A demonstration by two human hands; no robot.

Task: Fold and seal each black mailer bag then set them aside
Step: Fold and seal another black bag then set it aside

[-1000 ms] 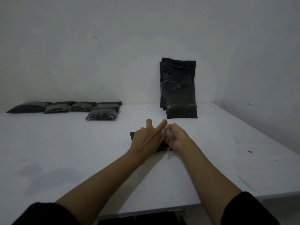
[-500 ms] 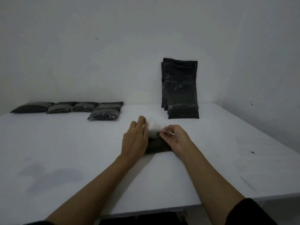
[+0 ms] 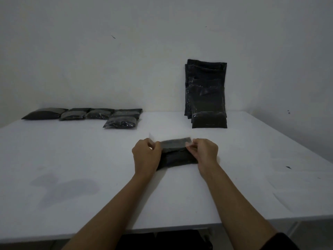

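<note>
A black mailer bag (image 3: 177, 158) lies across the white table (image 3: 90, 159) in front of me, its flap (image 3: 175, 142) lifted and stretched between my hands. My left hand (image 3: 146, 156) pinches the flap's left end, and a thin pale strip sticks up above its fingers. My right hand (image 3: 204, 152) pinches the flap's right end. Both hands rest over the ends of the bag and hide them.
Several sealed black bags (image 3: 119, 121) lie in a row at the far left by the wall. A stack of black mailers (image 3: 206, 94) leans upright against the back wall at centre-right. The table's right edge runs diagonally near the side wall. A dark smudge (image 3: 64, 184) marks the table.
My hands moved apart from the bag's middle to its two ends. The pale strip went from the middle to my left hand, and the flap is now stretched out.
</note>
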